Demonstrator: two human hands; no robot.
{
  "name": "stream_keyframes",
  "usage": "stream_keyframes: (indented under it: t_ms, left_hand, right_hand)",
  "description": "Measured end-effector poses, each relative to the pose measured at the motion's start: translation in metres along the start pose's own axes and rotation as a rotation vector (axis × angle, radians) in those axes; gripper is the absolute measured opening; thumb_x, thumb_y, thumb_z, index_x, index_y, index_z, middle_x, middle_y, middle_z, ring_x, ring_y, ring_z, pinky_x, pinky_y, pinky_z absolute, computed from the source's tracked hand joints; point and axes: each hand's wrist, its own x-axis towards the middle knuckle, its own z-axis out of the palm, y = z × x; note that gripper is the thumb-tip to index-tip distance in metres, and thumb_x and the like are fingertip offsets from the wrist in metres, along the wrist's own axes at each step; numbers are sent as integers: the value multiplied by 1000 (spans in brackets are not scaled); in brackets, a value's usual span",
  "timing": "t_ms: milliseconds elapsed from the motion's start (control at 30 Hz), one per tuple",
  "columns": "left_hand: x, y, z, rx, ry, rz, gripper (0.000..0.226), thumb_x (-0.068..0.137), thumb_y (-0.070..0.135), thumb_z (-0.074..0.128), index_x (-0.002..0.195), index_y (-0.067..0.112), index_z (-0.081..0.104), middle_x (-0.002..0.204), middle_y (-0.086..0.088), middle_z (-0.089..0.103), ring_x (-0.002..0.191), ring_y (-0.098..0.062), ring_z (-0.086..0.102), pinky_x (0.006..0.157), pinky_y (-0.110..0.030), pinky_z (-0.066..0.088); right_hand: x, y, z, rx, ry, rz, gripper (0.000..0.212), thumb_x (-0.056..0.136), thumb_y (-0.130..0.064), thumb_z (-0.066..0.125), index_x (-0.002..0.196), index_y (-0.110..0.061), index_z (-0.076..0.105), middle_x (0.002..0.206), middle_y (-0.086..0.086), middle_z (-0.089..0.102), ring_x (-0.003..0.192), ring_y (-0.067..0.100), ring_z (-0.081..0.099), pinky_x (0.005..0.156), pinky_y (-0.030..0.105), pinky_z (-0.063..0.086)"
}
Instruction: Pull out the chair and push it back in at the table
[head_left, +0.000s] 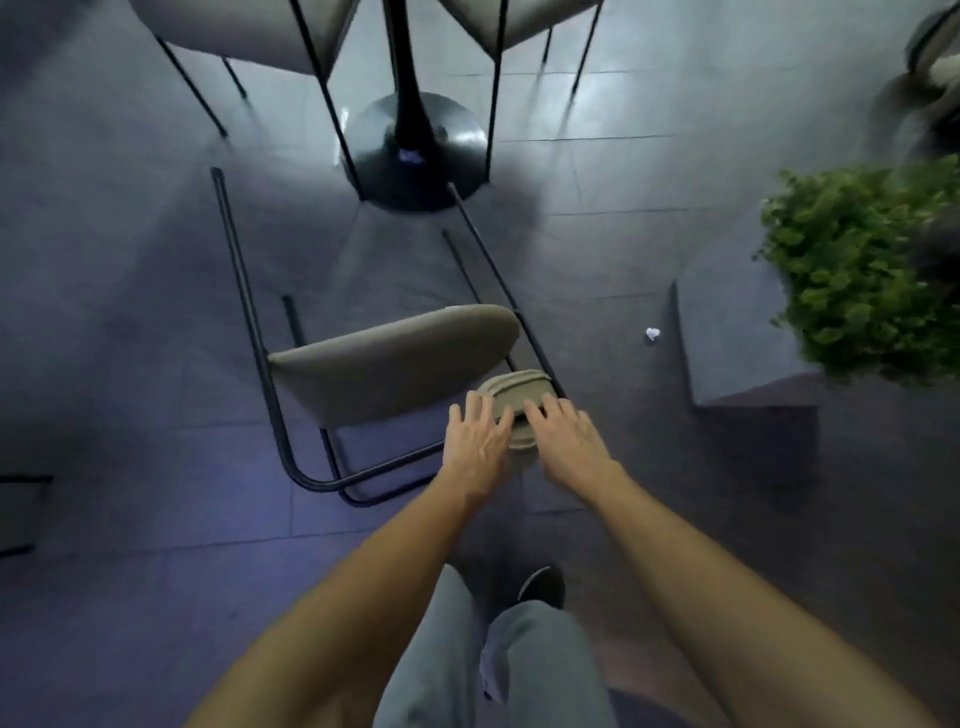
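Observation:
The chair (395, 364) has a beige padded seat and a thin black metal frame. It stands on the grey tiled floor, a short way back from the table's black pedestal base (415, 150). The tabletop is out of view. The top of the beige backrest (514, 395) is right in front of me. My left hand (475, 441) and my right hand (566, 441) rest side by side on it, with their fingers curled over its top edge.
Two more beige chairs (249, 36) (519, 21) stand around the pedestal at the far side. A grey planter box (727, 343) with a green plant (862, 270) stands to the right. A crumpled white scrap (652, 333) lies on the floor. My legs and one dark shoe (543, 587) are below.

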Motion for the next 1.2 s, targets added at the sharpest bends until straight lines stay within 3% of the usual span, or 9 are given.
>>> stream_keyframes:
  t_ms: [100,233,367,567,800,1033,1200]
  left_hand:
    - [17,5,30,-37,14,6,76,94,46,55,155,14,23,161,-20,16,150,-39,9,117,-52,19]
    - [36,10,59,1,16,22,88,95,49,52,159,8,8,166,-13,5,152,-34,0,121,-52,13]
    - [51,18,81,5,110,4,74,100,31,46,158,5,7,165,-17,5,152,-36,5,120,-53,16]
    - [63,29,77,-14,137,-34,61,102,18,43,156,3,19,163,-24,10,148,-49,10,109,-62,34]
    - [56,15,57,19,33,-15,82,91,14,64,156,5,14,164,-23,6,148,-50,6,105,-61,40]
    - [25,-4,42,94,-90,88,91,86,15,71,157,8,14,164,-20,6,149,-47,7,107,-60,37]
    - [-2,-28,-3,85,-107,120,88,83,20,74,154,11,22,164,-16,11,149,-43,11,103,-55,41]
  right_hand:
    - [23,8,39,-38,-7,-31,70,93,-19,56,154,-14,22,152,16,35,133,34,41,101,45,44]
    - [42,8,80,-9,-18,-63,88,92,-19,63,159,-14,6,162,16,19,143,38,31,108,49,41]
    - [60,13,103,34,48,-33,84,92,-18,61,158,-11,9,162,14,22,143,40,32,106,51,43]
    - [74,30,114,99,69,-21,87,90,-16,66,157,-11,10,157,22,26,140,40,33,102,50,48]
    - [70,20,100,147,50,-19,86,92,-15,62,158,-13,8,148,21,32,132,37,38,96,45,52]
    - [38,-8,91,229,-70,8,93,86,-20,68,157,-10,8,140,21,42,124,36,48,94,44,51]
    - [18,-30,37,203,-105,-18,98,78,-24,70,155,-9,13,134,22,49,116,39,55,89,45,50]
